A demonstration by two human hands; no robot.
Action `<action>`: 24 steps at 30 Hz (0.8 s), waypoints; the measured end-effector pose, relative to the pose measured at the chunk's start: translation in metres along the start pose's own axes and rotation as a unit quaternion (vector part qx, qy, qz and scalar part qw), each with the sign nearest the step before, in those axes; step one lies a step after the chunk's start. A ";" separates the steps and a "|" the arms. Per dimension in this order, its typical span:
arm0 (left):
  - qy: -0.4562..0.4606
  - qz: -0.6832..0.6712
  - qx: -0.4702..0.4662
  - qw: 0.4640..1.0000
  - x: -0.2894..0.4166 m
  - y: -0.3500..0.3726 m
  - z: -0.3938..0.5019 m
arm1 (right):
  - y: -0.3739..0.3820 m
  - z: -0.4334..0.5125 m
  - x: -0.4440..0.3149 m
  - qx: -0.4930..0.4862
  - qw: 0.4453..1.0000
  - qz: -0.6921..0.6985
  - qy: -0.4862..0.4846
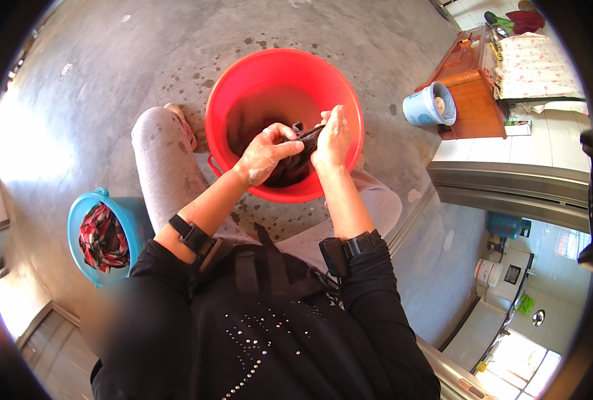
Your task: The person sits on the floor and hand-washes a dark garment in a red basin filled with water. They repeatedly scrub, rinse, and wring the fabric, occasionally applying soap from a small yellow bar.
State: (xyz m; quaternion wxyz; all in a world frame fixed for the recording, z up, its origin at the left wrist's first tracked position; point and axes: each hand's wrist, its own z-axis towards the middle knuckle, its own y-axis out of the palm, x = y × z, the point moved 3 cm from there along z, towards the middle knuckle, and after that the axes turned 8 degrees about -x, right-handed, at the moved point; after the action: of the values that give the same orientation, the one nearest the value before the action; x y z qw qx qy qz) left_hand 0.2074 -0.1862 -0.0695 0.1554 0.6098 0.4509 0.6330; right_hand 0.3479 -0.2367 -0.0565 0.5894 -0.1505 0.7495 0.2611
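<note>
A large red plastic tub (276, 60) stands on the floor between my knees, with brownish water and dark cloth low inside it. Over the tub, my left hand (264, 152) pinches a dark wet cloth (310, 142) between thumb and fingers. My right hand (334, 137) is upright at the cloth's other side, its palm and fingers against the fabric. Whitish suds or wetness show on my left wrist and on the fingers. The lower part of the cloth hangs into the tub, where its end cannot be told from the other fabric.
A turquoise bucket (74, 235) holding red-and-black plaid cloth (104, 237) stands by my left side. To the right are a light blue bin (419, 107), a wooden cabinet (471, 105) and a metal door track (506, 185). Water drops spot the concrete floor (151, 40).
</note>
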 end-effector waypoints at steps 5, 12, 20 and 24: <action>0.064 0.002 0.014 0.998 0.010 0.006 -0.002 | -0.008 0.000 0.007 -0.040 0.985 -0.165 -0.034; 0.030 -0.098 0.015 0.995 0.012 0.013 -0.003 | -0.002 -0.007 0.013 -0.243 0.947 0.086 0.190; 0.077 -0.129 0.095 0.984 0.002 -0.012 0.011 | 0.059 -0.070 -0.050 -0.317 0.790 -0.372 -0.370; -0.047 -0.227 0.058 0.971 -0.021 0.003 0.019 | 0.052 -0.059 -0.025 -0.162 0.820 -0.471 -0.283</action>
State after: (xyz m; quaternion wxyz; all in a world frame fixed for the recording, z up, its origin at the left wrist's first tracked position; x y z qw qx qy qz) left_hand 0.2302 -0.1965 -0.0830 0.2801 0.5292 0.6056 0.5242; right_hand 0.2795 -0.2298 -0.0112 0.7938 -0.4977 0.3348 0.1006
